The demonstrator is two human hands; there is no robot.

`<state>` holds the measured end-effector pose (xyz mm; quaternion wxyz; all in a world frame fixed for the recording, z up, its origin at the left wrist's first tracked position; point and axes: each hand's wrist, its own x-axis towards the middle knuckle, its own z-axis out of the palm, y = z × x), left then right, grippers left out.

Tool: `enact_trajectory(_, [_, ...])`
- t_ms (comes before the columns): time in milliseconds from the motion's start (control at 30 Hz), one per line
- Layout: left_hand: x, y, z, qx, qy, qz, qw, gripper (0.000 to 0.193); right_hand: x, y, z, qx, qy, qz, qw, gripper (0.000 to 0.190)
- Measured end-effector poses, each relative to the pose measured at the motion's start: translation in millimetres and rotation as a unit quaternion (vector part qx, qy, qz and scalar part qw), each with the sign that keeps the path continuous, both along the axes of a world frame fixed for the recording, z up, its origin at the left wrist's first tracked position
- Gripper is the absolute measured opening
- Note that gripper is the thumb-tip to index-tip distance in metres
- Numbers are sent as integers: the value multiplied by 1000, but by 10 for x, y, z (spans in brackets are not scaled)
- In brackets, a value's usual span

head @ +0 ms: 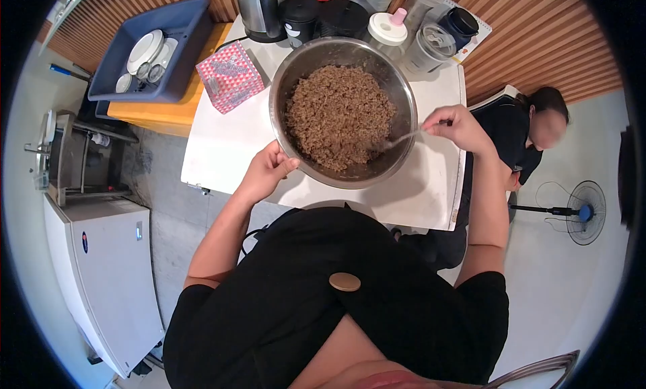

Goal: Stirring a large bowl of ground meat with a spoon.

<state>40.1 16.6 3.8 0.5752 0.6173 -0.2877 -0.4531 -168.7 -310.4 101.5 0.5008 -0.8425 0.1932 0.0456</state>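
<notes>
A wide stainless steel bowl (280,81) stands on the white table in front of me. It holds a heap of brown, crumbly food (338,111) that looks like cooked mince, though the picture does not settle it. My left hand (267,171) pinches the bowl's near left rim, thumb on top. On the right, my right hand (456,127) grips the handle of a metal utensil (404,138), likely a spoon or fork. Its far end is blurred and dips into the food's right side.
A red-and-white checked paper box (231,77) sits left of the bowl. Behind stand an electric kettle (260,11), dark canisters (343,20) and lidded plastic cups (387,31). A blue tub (174,84) of dishes rests on a yellow surface (151,110). Someone (497,132) sits at the right.
</notes>
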Motion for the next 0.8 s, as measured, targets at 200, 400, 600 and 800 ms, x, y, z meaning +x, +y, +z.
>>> enact_trajectory(200, [-11,-2,49,12,12,7,1000,21,36,169,-166,-324,-12,148,934,18])
enact_trajectory(400, [34,-9,27,5,6,-23,1000,27,104,298,-545,-544,-221,186,788,28])
enact_trajectory(600, [21,-14,52,14,0,-18,1000,21,128,378,-540,-568,-244,131,775,27])
enact_trajectory(800, [36,-16,42,11,-7,-19,1000,27,228,406,-481,-543,-279,91,787,26])
